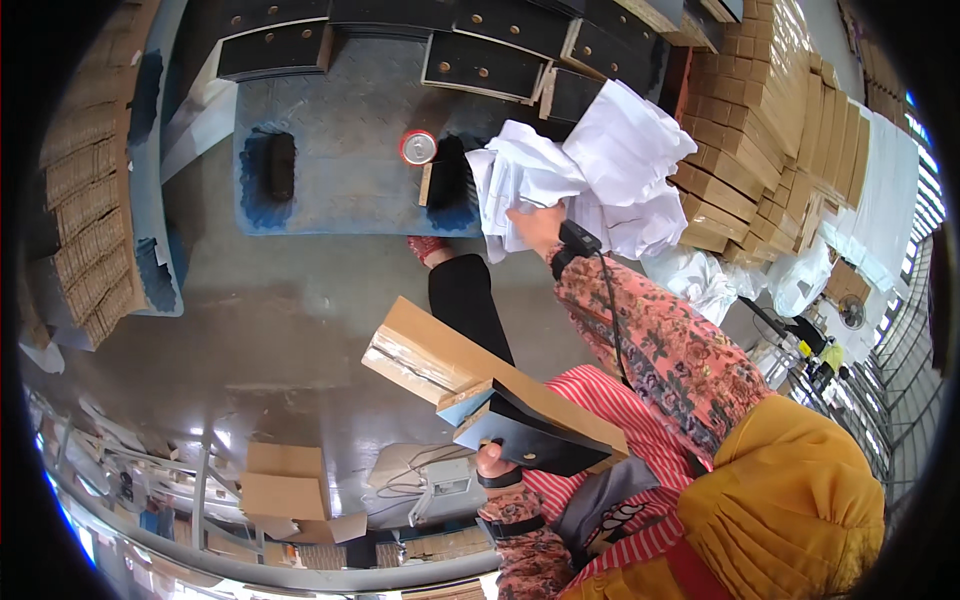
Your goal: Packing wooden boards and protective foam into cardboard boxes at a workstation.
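My right hand [541,228] reaches away from me to a pile of crumpled white sheets [625,150], its fingers closed on the edge of one white sheet [528,168]. Close to my body, my left hand [495,463] is closed around the near end of a black panel piece [535,440] with a small round hole. The rest of its grip is hidden under the panel. Against the panel lies a long brown cardboard box [480,365] with clear tape at one end, tilted across my lap. A striped red and white apron [585,390] shows beneath.
A blue-edged pallet [330,180] holds a red and silver can [417,147] and a small wooden strip [425,185]. Black drawer-like pieces [500,65] line its far side. Stacked cartons [740,130] stand right, flattened cardboard [90,210] left. An opened carton [285,485] sits lower left.
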`<state>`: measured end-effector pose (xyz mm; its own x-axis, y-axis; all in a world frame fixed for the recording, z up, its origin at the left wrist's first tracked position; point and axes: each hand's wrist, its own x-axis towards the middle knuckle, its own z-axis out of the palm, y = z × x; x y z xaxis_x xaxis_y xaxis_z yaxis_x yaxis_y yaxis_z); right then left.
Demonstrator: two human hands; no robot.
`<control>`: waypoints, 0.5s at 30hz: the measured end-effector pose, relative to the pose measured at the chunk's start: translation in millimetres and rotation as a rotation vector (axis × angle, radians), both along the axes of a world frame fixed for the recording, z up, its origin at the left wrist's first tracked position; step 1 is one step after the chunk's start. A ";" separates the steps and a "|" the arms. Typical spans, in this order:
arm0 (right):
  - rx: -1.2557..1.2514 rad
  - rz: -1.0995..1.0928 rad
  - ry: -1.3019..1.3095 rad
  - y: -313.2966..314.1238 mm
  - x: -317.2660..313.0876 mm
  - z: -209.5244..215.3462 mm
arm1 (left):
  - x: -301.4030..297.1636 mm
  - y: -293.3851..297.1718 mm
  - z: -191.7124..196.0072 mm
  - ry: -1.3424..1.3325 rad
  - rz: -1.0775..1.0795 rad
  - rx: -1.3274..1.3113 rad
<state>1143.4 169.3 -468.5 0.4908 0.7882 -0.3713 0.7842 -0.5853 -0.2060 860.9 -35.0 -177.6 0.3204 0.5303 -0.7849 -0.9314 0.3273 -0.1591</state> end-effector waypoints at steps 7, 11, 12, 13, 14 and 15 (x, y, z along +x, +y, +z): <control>0.087 -0.259 0.543 15.1 -12.4 38.7 | -32.3 43.2 10.8 0.239 -0.159 -0.116; 0.329 -0.216 0.261 8.3 -39.3 47.4 | -60.6 48.3 10.6 0.232 -0.124 -0.069; 0.211 -0.253 0.236 -3.4 -17.7 30.3 | -61.2 51.8 11.6 0.225 -0.097 -0.074; 0.087 -0.294 0.212 -20.5 3.3 10.0 | -63.6 50.8 9.0 0.213 -0.089 -0.049; 0.094 -0.302 0.205 -29.5 12.7 -3.3 | -66.1 45.1 5.6 0.203 -0.075 -0.038; 0.087 -0.279 0.015 -37.6 11.8 -18.4 | -71.4 38.8 4.2 0.211 -0.059 -0.032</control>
<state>1155.2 131.7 -486.8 0.6882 0.6527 -0.3168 0.5917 -0.7576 -0.2755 789.5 3.8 -173.4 0.1770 0.4890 -0.8541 -0.9245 0.3802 0.0261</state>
